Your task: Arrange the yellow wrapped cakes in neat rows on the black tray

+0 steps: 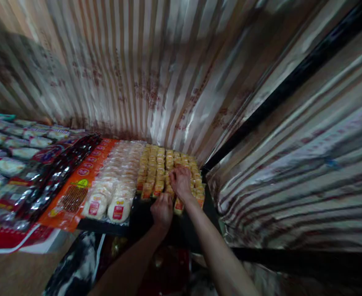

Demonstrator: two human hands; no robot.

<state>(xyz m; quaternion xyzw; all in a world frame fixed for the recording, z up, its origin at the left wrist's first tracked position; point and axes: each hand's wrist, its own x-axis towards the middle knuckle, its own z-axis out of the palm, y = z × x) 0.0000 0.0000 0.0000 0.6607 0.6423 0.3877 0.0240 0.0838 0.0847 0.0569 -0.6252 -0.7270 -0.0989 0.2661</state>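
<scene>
My left hand (161, 210) is curled at the near edge of the rows of small yellow snack packets (156, 168) on a dark shelf (137, 220). Its fingers are closed against the front packets; what they hold is hidden. My right hand (181, 181) rests on top of the yellow packets a little farther in, fingers bent down and pressed among them. Both forearms reach in from the bottom of the view.
Left of the yellow packets lie rows of white round packs with red labels (119, 193), then orange packets (76, 193) and dark glossy packets (57, 172). Striped shiny sheeting (156, 74) forms the back and right walls. A black bar (291, 78) runs diagonally at right.
</scene>
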